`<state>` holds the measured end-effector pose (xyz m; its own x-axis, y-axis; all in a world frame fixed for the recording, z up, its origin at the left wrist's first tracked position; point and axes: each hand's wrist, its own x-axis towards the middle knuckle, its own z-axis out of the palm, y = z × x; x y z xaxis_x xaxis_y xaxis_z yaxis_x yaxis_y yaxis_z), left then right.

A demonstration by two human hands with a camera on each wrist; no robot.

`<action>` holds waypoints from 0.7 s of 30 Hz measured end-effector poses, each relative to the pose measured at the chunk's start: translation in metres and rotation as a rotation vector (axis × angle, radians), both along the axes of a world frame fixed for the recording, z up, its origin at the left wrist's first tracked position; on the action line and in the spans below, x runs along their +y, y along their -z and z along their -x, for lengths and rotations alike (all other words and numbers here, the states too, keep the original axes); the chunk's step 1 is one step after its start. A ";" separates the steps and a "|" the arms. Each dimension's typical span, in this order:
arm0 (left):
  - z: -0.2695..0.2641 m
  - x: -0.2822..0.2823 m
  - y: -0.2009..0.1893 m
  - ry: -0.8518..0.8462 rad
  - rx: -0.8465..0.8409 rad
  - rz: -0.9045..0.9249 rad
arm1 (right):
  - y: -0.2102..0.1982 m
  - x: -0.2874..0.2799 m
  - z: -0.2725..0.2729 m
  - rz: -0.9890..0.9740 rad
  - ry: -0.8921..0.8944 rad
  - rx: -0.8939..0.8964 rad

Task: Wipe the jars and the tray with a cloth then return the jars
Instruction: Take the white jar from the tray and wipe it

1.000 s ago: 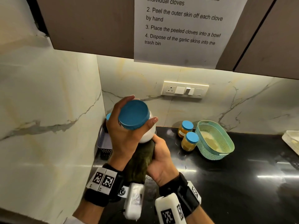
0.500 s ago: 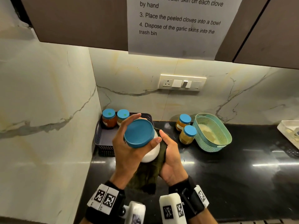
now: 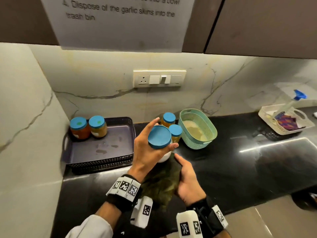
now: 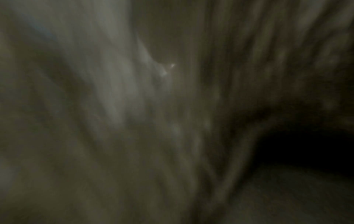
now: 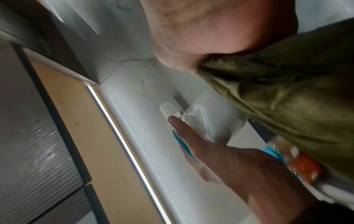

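Note:
My left hand (image 3: 151, 150) grips a white-filled jar by its blue lid (image 3: 159, 137), held above the black counter. My right hand (image 3: 186, 177) holds a dark green cloth (image 3: 159, 188) bunched under and around the jar's base; the cloth (image 5: 287, 94) fills the right wrist view, with the left hand's fingers (image 5: 191, 136) on the jar beyond it. A dark tray (image 3: 101, 152) sits left against the wall with two blue-lidded jars (image 3: 88, 127) in its back left corner. Two more blue-lidded jars (image 3: 171, 126) stand on the counter behind my left hand. The left wrist view is a blur.
A teal basket (image 3: 197, 131) stands on the counter right of the loose jars. A white basket (image 3: 284, 121) with a spray bottle and a coloured cloth sits far right. Wall cabinets hang overhead; a marble wall closes the left side.
Both hands with the jar and cloth have come lower and to the right, away from the tray. The head view has tilted down, showing the tray and two jars in it.

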<state>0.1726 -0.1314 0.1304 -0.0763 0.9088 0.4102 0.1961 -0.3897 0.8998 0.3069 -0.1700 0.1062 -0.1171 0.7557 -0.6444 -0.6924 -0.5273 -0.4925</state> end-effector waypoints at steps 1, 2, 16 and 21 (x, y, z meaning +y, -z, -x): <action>-0.013 0.007 0.008 0.021 0.004 0.021 | 0.005 0.002 -0.018 0.027 0.044 -0.037; -0.024 0.014 0.016 0.041 0.010 0.041 | 0.009 0.002 -0.033 0.054 0.079 -0.076; -0.132 0.096 0.154 0.150 0.226 0.236 | 0.021 0.064 -0.166 0.123 0.277 -0.357; -0.153 0.113 0.175 0.081 0.235 0.215 | 0.033 0.087 -0.173 0.112 0.224 -0.334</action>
